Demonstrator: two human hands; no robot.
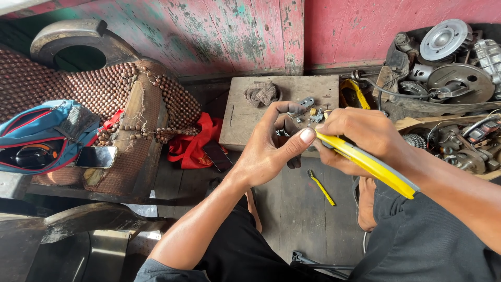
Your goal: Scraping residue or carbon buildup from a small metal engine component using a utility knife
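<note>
My right hand (360, 138) grips a yellow-handled tool (373, 166), its handle running down to the right over my wrist. My left hand (274, 143) is closed around the tool's front end, thumb pressed on the yellow tip; a small metal part shows between its fingers. Both hands hover over the near edge of a low wooden block (248, 117). Small metal parts (309, 110) lie on the block just beyond my fingers. A thin yellow-handled tool (321, 188) lies on the plank floor below my hands.
A crumpled rag (261, 94) sits on the block. Engine parts (449, 62) are heaped in a tray at right. A wooden chair with a beaded cover (120, 89) holds a blue bag (44, 133) and phone (96, 156) at left. Red cloth (195, 146) lies beside the block.
</note>
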